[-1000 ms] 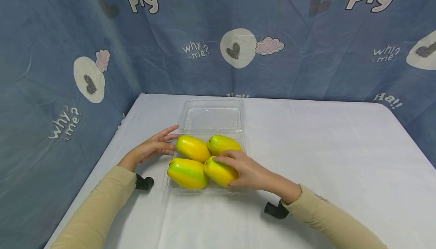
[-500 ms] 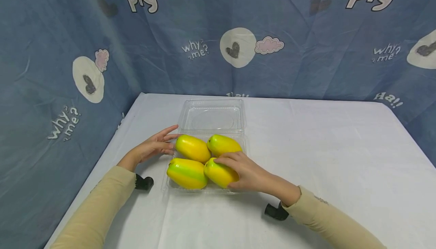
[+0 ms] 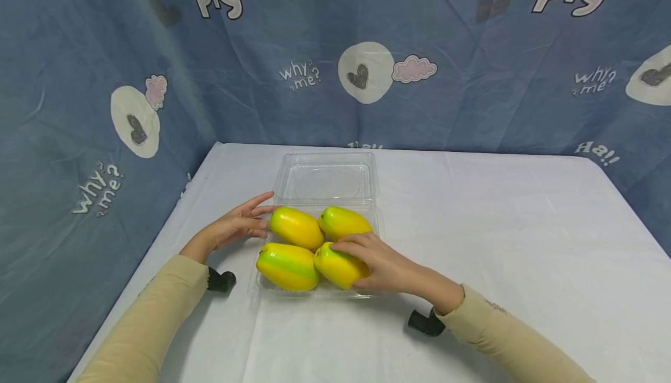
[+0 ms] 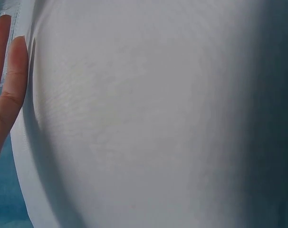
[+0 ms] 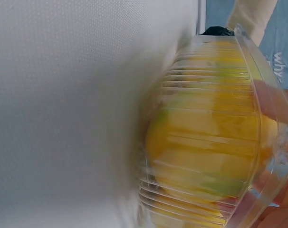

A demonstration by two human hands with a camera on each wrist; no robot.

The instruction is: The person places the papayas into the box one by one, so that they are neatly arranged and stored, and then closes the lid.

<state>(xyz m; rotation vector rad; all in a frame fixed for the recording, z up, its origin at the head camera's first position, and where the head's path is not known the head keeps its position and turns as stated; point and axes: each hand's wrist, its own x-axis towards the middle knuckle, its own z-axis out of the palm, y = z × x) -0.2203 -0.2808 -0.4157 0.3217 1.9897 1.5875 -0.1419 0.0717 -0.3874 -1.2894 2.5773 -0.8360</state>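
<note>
Several glossy yellow-green fruits, mangoes by their look, lie in two rows in a clear plastic clamshell box (image 3: 309, 294). Over the front right mango (image 3: 335, 266) my right hand (image 3: 385, 263) is curved, fingers on its top and thumb low at its near side, gripping it. In the right wrist view the ribbed box wall (image 5: 206, 114) stands before the yellow fruit, with parts of the hand behind the plastic. My left hand (image 3: 236, 227) is beside the box's left edge, fingers spread near the back left mango (image 3: 296, 227). Straight fingers (image 4: 15, 76) show at the left wrist view's edge.
The box's clear lid (image 3: 327, 178) lies folded back behind the fruit. A white cloth (image 3: 498, 220) covers the table, and a blue printed curtain (image 3: 451, 109) hangs at the back and left. A black wrist piece (image 3: 426, 323) juts below the right sleeve.
Almost nothing differs. The front right mango and my right hand have settled very slightly lower in the head view; the left hand stays put.
</note>
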